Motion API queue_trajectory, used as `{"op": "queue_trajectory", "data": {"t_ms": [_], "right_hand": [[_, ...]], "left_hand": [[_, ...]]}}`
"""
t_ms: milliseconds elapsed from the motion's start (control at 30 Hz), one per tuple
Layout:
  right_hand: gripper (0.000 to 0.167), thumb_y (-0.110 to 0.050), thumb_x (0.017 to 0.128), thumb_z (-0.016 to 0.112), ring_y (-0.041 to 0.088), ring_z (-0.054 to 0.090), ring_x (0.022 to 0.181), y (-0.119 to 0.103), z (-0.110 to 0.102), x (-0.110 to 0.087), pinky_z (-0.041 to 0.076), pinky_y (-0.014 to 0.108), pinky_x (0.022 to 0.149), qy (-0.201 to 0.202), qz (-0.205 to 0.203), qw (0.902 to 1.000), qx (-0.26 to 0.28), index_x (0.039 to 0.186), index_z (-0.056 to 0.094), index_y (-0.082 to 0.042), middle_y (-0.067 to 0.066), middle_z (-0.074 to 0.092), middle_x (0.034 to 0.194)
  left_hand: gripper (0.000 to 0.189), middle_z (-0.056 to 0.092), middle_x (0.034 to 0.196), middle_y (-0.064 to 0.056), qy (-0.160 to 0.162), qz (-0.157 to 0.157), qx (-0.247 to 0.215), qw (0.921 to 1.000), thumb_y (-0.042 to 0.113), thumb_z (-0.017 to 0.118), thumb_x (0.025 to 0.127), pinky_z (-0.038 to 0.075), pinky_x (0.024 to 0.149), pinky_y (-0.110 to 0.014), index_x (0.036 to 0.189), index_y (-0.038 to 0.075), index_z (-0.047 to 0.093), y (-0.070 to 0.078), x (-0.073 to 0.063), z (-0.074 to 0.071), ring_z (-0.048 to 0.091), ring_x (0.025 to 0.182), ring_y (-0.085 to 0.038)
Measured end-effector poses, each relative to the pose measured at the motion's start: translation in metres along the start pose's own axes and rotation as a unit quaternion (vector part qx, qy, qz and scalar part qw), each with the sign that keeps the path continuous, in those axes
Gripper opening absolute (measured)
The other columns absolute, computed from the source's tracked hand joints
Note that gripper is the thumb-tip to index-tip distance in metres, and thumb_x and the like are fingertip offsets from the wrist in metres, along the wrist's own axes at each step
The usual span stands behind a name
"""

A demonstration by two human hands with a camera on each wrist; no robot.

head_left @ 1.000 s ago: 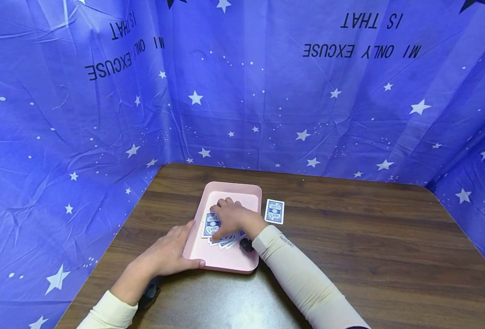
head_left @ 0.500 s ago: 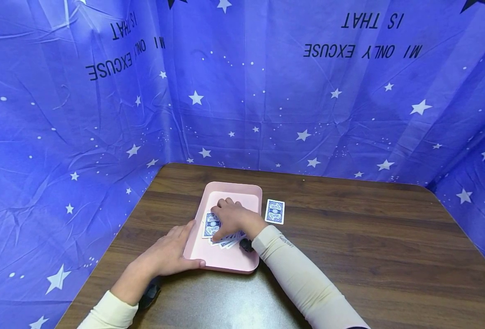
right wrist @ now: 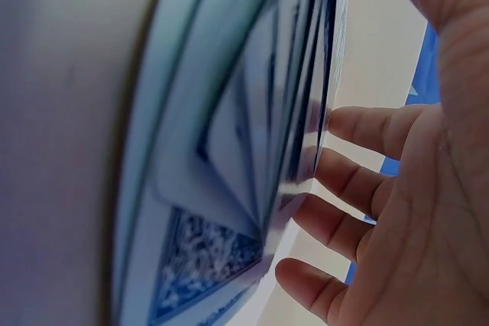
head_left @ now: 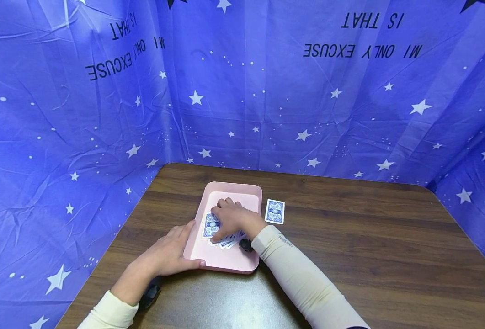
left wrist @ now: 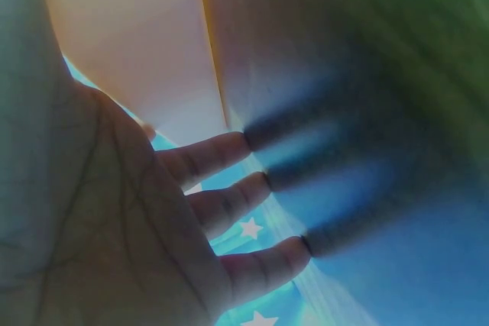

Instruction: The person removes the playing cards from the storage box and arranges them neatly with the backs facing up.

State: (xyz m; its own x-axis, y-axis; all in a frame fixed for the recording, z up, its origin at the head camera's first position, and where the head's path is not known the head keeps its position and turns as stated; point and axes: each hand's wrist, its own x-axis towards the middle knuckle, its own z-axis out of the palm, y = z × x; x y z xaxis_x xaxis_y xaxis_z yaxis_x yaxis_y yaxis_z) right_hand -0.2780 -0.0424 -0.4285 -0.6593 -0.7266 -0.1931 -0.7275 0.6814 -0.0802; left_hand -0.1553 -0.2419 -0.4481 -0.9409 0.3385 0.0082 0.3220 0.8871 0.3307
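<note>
Pink tray [head_left: 230,268] on the worktop [head_left: 370,237], cards [head_left: 211,227] fanned inside. Right hand [head_left: 234,218] touching them, fingers loose; left hand [head_left: 166,256] against the left edge, fingers straight. Lone card [head_left: 274,211] off right.

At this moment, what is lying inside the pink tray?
Inside the pink tray lie blue-backed playing cards, partly fanned out, with the right hand over them. The hand hides the middle of the cards, so their number cannot be told.

A brown wood-grain table [head_left: 370,237] with rounded far corners has blue cloth [head_left: 226,82] hanging behind it and along both sides, printed with white stars [head_left: 421,107], upside-down black lettering [head_left: 331,50] and, cut off at the top, what seem to be black stars [head_left: 476,3].
</note>
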Motion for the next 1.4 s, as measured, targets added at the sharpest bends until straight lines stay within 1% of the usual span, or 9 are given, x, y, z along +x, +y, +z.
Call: {"op": "queue_trajectory", "data": {"t_ms": [300, 433, 633, 967, 1100, 1300, 1400], "right_hand": [[0.086, -0.064, 0.073, 0.076, 0.017, 0.042, 0.108, 0.001, 0.000, 0.000, 0.042, 0.036, 0.092, 0.000, 0.002, 1.0000, -0.003, 0.140, 0.054, -0.016, 0.003, 0.050, 0.126], [0.087, -0.064, 0.073, 0.076, 0.017, 0.042, 0.109, 0.001, 0.002, 0.001, 0.042, 0.036, 0.092, 0.006, 0.002, 1.0000, -0.005, 0.141, 0.052, -0.015, 0.003, 0.049, 0.127], [0.088, -0.062, 0.073, 0.076, 0.017, 0.041, 0.110, 0.003, 0.002, 0.003, 0.041, 0.036, 0.093, 0.019, 0.000, 0.9998, 0.004, 0.142, 0.051, -0.015, 0.002, 0.048, 0.127], [0.085, -0.063, 0.074, 0.074, 0.019, 0.042, 0.114, 0.005, -0.004, 0.001, 0.043, 0.037, 0.091, 0.042, -0.009, 0.9990, -0.008, 0.140, 0.052, -0.015, 0.002, 0.047, 0.128], [0.084, -0.063, 0.074, 0.073, 0.019, 0.041, 0.113, 0.006, -0.008, -0.001, 0.043, 0.038, 0.092, 0.047, -0.012, 0.9988, -0.007, 0.140, 0.051, -0.015, 0.002, 0.046, 0.129], [0.084, -0.061, 0.074, 0.075, 0.020, 0.040, 0.118, 0.009, -0.018, -0.010, 0.041, 0.044, 0.101, 0.056, -0.010, 0.9983, 0.010, 0.140, 0.050, -0.015, 0.002, 0.045, 0.129], [0.085, -0.060, 0.074, 0.076, 0.020, 0.039, 0.120, 0.011, -0.023, -0.014, 0.039, 0.045, 0.102, 0.060, -0.005, 0.9980, 0.018, 0.141, 0.050, -0.015, 0.002, 0.045, 0.129]], "left_hand": [[0.119, 0.044, 0.146, -0.025, -0.006, -0.005, -0.003, 1.0000, 0.075, 0.066, 0.075, 0.041, 0.104, -0.056, 0.154, -0.003, 0.023, 0.001, 0.000, -0.001, 0.041, 0.134, -0.042], [0.119, 0.044, 0.146, -0.025, -0.005, -0.003, -0.002, 1.0000, 0.075, 0.066, 0.075, 0.040, 0.105, -0.056, 0.154, -0.003, 0.023, 0.001, 0.000, -0.001, 0.041, 0.134, -0.043], [0.119, 0.045, 0.145, -0.024, -0.002, 0.000, -0.003, 1.0000, 0.074, 0.066, 0.075, 0.041, 0.104, -0.056, 0.154, -0.002, 0.024, 0.001, 0.000, -0.001, 0.042, 0.133, -0.042], [0.118, 0.045, 0.145, -0.024, -0.002, 0.000, -0.004, 1.0000, 0.075, 0.066, 0.075, 0.040, 0.105, -0.055, 0.155, -0.001, 0.023, 0.002, 0.000, -0.002, 0.042, 0.133, -0.041], [0.119, 0.044, 0.145, -0.024, -0.002, -0.002, -0.005, 1.0000, 0.075, 0.066, 0.075, 0.040, 0.105, -0.056, 0.155, -0.002, 0.023, 0.001, 0.000, -0.002, 0.041, 0.134, -0.041], [0.119, 0.043, 0.147, -0.024, -0.005, -0.005, -0.005, 1.0000, 0.075, 0.066, 0.075, 0.039, 0.105, -0.056, 0.155, -0.003, 0.023, 0.001, 0.000, -0.001, 0.040, 0.134, -0.042], [0.120, 0.043, 0.147, -0.024, -0.005, -0.004, -0.005, 1.0000, 0.075, 0.066, 0.075, 0.039, 0.106, -0.056, 0.155, -0.003, 0.023, 0.001, 0.000, -0.001, 0.040, 0.135, -0.042]]}}
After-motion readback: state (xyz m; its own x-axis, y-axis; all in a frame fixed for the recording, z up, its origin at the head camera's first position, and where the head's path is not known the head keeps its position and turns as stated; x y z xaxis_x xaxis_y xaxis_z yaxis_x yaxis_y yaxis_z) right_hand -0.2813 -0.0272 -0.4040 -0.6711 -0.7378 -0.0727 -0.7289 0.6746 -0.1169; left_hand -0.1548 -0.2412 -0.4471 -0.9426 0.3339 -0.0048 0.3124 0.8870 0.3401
